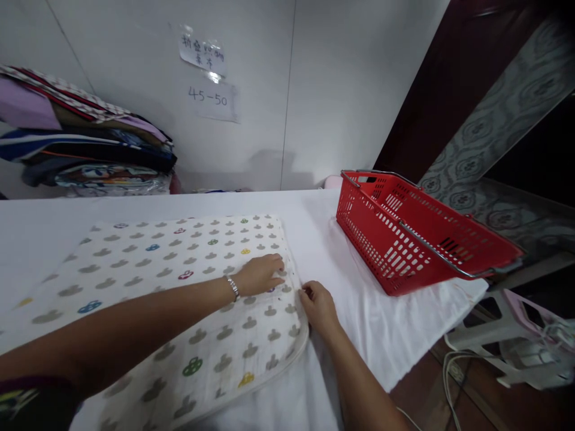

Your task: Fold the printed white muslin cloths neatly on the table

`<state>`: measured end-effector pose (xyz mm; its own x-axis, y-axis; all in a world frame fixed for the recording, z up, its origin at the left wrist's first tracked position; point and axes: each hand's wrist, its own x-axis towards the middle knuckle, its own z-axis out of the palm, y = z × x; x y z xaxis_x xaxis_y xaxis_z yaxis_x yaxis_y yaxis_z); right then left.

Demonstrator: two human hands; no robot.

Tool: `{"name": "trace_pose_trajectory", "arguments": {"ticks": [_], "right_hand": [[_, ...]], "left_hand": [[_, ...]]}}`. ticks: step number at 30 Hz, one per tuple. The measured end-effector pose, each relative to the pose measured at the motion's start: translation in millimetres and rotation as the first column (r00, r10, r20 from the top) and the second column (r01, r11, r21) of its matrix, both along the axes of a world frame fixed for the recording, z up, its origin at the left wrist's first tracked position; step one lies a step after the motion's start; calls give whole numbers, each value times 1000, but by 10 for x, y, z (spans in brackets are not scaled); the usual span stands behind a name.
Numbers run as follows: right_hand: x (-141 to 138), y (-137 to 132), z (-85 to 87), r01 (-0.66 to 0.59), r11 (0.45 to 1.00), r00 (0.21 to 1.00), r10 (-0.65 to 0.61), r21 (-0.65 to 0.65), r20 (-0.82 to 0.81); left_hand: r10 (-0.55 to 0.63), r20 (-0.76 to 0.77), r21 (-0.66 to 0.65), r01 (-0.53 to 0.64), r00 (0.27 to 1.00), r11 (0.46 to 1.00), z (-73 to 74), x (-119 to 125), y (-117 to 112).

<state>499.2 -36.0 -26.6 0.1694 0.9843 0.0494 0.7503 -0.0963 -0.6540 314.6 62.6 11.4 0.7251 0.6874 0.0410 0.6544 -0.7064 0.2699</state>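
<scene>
A white cloth with grey and coloured clover prints (171,281) lies folded flat on the white-covered table (314,215). My left hand (260,274), a bracelet on its wrist, rests palm down on the cloth near its right edge, fingers together and flat. My right hand (318,305) sits at the cloth's right edge, fingers curled and pinching the hem.
A red plastic basket (404,233) with metal handles stands at the table's right end, overhanging the edge. A pile of folded fabrics (85,143) leans against the wall at the back left. Paper notes (204,57) are taped to the wall. White stools and cables (507,341) sit on the floor at right.
</scene>
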Motion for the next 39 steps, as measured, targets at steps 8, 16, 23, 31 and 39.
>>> {"name": "trace_pose_trajectory", "arguments": {"ticks": [8,16,23,31,39], "right_hand": [[-67,-115,81,-107,988,992,99,107,78],[-306,-312,174,-451,871,881,398,197,254],[-466,-437,104,-538,841,801,533,-64,271],[-444,-460,94,-552,833,810,548,-45,206],[-116,-209,53,-188,949,982,183,254,42]], "left_hand": [[120,72,123,-128,990,984,-189,-412,-316],[326,119,182,-343,938,922,-247,-590,-164],[433,4,121,-430,901,894,-309,-643,-45],[-78,-69,224,92,995,970,-198,113,309],[-342,-206,213,383,917,899,-22,330,534]]}}
